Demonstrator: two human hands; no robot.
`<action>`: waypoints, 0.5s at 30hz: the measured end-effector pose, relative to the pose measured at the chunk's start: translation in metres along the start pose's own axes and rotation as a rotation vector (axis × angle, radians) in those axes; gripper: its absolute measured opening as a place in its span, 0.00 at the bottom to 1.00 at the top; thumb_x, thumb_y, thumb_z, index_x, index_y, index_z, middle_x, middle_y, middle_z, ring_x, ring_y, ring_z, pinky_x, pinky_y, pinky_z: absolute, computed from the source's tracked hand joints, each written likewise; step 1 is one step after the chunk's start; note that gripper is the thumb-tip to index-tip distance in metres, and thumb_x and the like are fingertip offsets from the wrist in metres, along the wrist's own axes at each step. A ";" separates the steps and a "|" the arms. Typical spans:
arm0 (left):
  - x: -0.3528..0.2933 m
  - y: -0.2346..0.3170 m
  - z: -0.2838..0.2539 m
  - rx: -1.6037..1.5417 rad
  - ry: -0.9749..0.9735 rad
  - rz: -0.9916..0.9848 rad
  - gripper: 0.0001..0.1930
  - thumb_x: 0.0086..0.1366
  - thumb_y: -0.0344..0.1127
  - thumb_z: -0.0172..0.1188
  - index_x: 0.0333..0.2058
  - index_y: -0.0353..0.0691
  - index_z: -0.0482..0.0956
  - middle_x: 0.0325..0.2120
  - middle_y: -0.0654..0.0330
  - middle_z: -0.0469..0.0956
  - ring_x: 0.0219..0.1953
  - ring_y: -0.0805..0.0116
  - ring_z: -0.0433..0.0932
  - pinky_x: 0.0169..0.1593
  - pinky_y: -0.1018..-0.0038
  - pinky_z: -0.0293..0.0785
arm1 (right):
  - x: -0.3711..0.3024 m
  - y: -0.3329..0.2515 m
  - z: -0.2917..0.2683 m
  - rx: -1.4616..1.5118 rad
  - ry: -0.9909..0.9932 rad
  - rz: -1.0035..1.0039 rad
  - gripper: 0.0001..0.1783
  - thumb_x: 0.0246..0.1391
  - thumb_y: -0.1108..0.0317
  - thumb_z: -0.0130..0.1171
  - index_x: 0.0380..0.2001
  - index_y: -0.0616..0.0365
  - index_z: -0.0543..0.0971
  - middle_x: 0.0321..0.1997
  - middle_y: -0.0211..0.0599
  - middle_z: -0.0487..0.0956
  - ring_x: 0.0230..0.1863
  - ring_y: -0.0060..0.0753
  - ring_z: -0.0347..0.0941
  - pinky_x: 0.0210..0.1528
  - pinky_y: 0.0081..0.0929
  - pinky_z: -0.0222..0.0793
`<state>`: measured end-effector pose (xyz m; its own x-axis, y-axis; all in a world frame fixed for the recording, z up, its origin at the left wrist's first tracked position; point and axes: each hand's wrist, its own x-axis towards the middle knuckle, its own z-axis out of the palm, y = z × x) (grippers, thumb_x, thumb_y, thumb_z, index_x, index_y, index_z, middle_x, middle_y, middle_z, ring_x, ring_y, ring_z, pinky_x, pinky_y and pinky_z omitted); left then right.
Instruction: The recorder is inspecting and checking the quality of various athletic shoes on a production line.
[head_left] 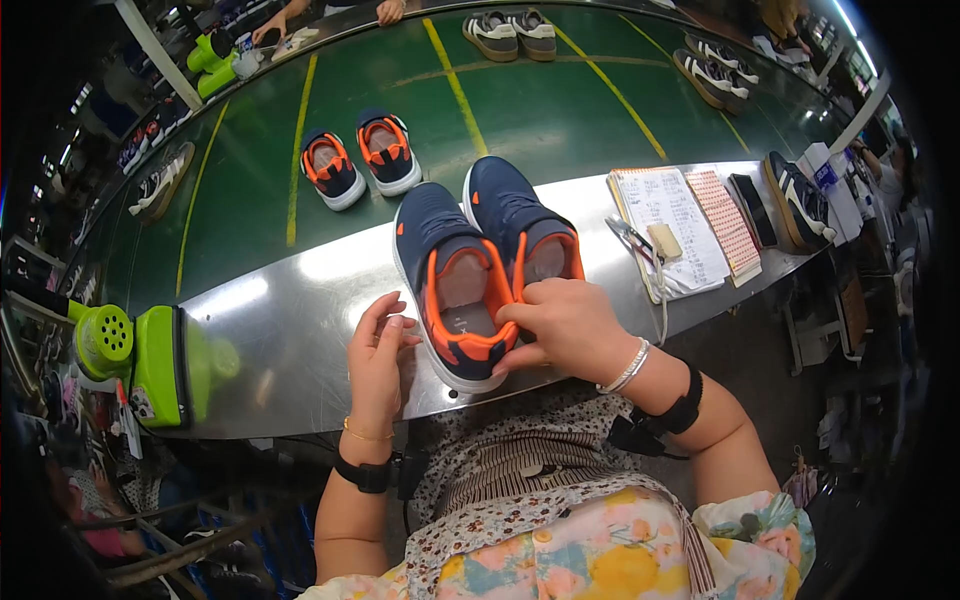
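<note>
Two navy sneakers with orange linings stand side by side on the steel ledge in front of me, toes pointing away. My right hand [568, 328] pinches the heel collar of the left sneaker [432, 218], thumb outside and fingers at the orange rim. The right sneaker [508, 198] stands just behind that hand, which hides its heel. Next to the left sneaker's outer side is my left hand [376, 350], empty, its fingers loosely bent and apart. Pale insoles show inside both shoes.
Two small navy-orange shoes [362, 160] sit on the green belt [370, 75]; farther off are dark shoes [508, 38] with white stripes. To the right lie a notebook [668, 225], a phone [752, 210] and a dark shoe [795, 205]. A lime-green device [160, 365] stands left.
</note>
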<state>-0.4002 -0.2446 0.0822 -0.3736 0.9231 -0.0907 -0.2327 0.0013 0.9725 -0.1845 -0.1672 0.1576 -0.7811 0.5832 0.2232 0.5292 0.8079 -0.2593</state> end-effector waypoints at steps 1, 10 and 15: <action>-0.001 0.000 -0.002 0.007 0.025 -0.021 0.15 0.64 0.28 0.48 0.49 0.33 0.70 0.42 0.57 0.70 0.40 0.72 0.72 0.40 0.78 0.73 | -0.005 0.010 -0.006 0.102 0.073 0.050 0.26 0.32 0.39 0.63 0.28 0.48 0.79 0.21 0.32 0.72 0.27 0.35 0.73 0.29 0.28 0.68; -0.014 -0.009 -0.021 0.313 0.031 0.171 0.07 0.60 0.25 0.50 0.36 0.31 0.75 0.35 0.58 0.72 0.34 0.72 0.73 0.36 0.78 0.71 | -0.025 0.074 -0.019 1.843 0.772 0.374 0.48 0.45 0.28 0.41 0.61 0.53 0.58 0.60 0.37 0.64 0.59 0.36 0.61 0.59 0.34 0.62; -0.022 -0.008 -0.033 0.646 0.127 0.358 0.06 0.57 0.25 0.52 0.33 0.32 0.75 0.30 0.56 0.74 0.33 0.66 0.73 0.37 0.74 0.70 | -0.024 0.089 -0.004 1.958 0.715 0.317 0.48 0.44 0.28 0.44 0.61 0.51 0.58 0.61 0.36 0.64 0.60 0.36 0.61 0.59 0.34 0.62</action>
<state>-0.4200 -0.2775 0.0689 -0.4370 0.8582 0.2693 0.4817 -0.0295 0.8758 -0.1173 -0.1087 0.1329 -0.2719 0.9576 0.0950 -0.7398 -0.1449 -0.6570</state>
